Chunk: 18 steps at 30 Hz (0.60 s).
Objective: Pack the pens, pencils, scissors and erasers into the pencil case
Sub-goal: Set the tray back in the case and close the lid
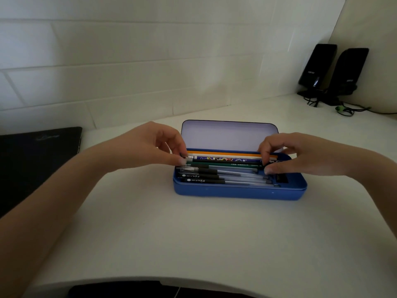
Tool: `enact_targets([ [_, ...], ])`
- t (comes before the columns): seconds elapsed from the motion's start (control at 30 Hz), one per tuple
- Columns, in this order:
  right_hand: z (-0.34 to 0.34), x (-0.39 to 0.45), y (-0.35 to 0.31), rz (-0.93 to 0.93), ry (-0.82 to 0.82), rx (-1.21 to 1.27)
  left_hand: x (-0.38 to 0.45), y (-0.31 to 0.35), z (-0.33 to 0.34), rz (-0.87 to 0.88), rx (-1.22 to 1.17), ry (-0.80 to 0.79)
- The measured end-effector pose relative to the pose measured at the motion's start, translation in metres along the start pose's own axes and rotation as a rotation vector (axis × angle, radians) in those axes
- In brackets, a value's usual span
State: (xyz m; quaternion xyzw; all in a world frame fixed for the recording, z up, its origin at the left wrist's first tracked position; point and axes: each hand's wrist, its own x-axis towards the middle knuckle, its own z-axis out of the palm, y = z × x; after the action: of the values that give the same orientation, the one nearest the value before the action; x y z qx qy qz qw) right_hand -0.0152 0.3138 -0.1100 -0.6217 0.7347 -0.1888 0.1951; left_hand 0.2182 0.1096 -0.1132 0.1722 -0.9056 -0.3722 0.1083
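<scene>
A blue pencil case (238, 191) lies open in the middle of the white desk, its pale lid (227, 134) tilted up at the back. Inside lie several clear pens with black grips (217, 176) at the front, and behind them pencils (225, 161) in black, green, patterned blue and orange. My left hand (148, 145) pinches the left ends of the back pencils. My right hand (300, 153) pinches their right ends over the case's right side. Scissors and erasers do not show.
A closed black laptop (36, 160) lies at the left edge of the desk. Two black speakers (330, 72) with cables stand in the far right corner. A white tiled wall runs behind the desk (193, 244).
</scene>
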Motion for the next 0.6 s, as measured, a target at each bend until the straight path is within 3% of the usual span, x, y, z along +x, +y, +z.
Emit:
enact_targets([
  [0.3,0.0,0.0,0.001,-0.069,0.032,-0.056,0.001,-0.004,-0.005,0.023,0.056,0.089],
  [0.6,0.01,0.005,-0.006,-0.132,0.132,-0.073,0.0,-0.003,-0.007,0.007,0.129,-0.001],
])
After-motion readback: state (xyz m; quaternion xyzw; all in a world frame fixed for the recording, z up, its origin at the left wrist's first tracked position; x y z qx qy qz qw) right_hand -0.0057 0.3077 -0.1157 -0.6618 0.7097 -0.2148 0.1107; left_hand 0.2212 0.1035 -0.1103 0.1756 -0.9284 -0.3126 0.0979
